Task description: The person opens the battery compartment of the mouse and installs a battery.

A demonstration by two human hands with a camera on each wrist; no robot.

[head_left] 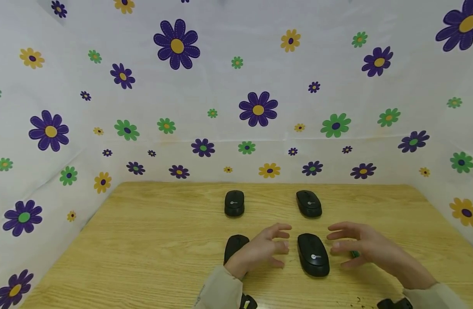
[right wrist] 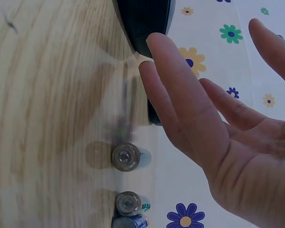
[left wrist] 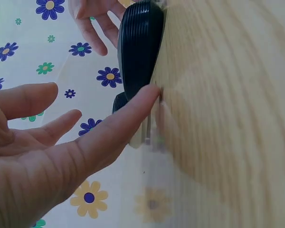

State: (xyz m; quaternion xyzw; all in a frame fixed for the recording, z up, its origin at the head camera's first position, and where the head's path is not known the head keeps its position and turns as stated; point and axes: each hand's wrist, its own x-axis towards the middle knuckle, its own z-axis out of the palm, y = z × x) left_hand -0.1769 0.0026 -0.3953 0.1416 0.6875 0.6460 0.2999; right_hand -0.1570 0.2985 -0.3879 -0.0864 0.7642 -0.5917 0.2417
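One left hand (head_left: 261, 249) and one right hand (head_left: 365, 246) are flanking a black mouse (head_left: 313, 255) in the lower frame, right of centre, their fingers apart and gently bent. A second mouse (head_left: 231, 249) is lying partly behind the left hand; two farther mice (head_left: 234, 203) are resting on the worktop (head_left: 144, 240) just below mid-frame. Batteries (right wrist: 126, 156) are lying low in the right wrist view.

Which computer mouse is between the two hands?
The near-right mouse: it sits between the left hand and right hand. The near-left mouse is partly hidden by the left hand, and the far-left mouse and far-right mouse sit farther back.
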